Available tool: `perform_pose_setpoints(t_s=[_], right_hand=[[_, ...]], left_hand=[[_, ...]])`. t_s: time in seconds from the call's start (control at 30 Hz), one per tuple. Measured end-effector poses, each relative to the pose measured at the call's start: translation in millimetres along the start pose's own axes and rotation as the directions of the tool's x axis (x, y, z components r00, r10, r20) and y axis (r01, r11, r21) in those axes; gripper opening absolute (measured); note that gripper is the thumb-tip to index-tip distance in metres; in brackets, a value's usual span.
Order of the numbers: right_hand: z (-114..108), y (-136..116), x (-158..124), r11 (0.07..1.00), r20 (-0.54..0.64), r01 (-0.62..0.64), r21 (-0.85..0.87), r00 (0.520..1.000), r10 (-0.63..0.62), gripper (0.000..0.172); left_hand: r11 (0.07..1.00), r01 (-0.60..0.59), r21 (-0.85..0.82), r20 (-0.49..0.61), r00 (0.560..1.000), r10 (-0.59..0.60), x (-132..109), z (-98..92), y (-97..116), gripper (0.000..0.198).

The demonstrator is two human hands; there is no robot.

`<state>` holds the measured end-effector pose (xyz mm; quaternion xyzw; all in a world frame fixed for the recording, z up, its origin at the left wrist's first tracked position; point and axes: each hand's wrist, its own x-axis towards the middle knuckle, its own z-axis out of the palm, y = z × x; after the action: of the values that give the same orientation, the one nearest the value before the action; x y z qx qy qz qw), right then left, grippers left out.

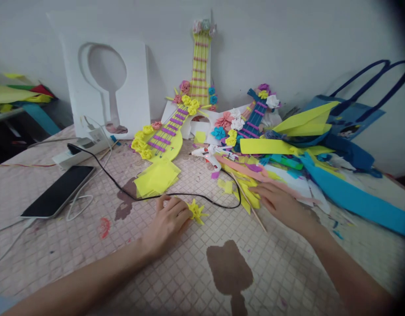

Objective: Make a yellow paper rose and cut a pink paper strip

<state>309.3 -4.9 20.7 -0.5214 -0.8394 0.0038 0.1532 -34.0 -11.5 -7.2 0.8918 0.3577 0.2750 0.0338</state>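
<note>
My left hand (171, 221) rests low over the table with its fingers curled around one side of a small yellow paper flower (197, 211). The flower's pointed petals stick out to the right of the fingertips. My right hand (281, 204) is stretched out over the scrap pile, holding nothing I can see. Its fingertips reach yellow paper strips (247, 199), close by a thin wooden stick (251, 204). A stack of yellow paper squares (158, 177) lies beyond my left hand. Behind the strips is a white glue gun (207, 154) on its side.
Decorated paper instruments, one yellow (168, 136) and one blue (255, 116), lean at the back. A black cord (189, 194) crosses the table. At left lie a phone (59, 192) and a power strip (82, 149). Blue crepe paper (357, 193) and a blue bag (360, 116) are at right.
</note>
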Motion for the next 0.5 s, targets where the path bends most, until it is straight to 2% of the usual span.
perform_pose_setpoints(t_s=[0.13,0.23,0.3,0.4,0.5], right_hand=[[9,-9,62,0.992,-0.104,-0.019,0.123,0.994,0.032,0.025],[31,-11,113,0.990,-0.150,-0.001,0.142,0.988,0.023,0.031],[47,-11,141,0.990,-0.136,-0.036,0.136,0.989,0.055,0.033],[64,-14,169,0.986,-0.099,-0.083,0.145,0.990,0.098,0.028],[68,-20,180,0.978,-0.062,-0.089,0.188,0.993,0.103,0.016]], left_hand=[[1.000,0.002,-0.003,0.017,1.000,-0.002,0,-0.4,1,0.018],[1.000,0.003,-0.006,0.026,1.000,-0.003,0,-0.3,2,0.020],[1.000,0.006,-0.006,0.047,0.999,-0.006,0,-0.4,3,0.021],[1.000,0.013,-0.013,0.068,0.998,-0.012,0,-1.0,1,0.020],[1.000,0.012,-0.021,0.075,0.997,-0.010,0,-1.8,-2,0.018]])
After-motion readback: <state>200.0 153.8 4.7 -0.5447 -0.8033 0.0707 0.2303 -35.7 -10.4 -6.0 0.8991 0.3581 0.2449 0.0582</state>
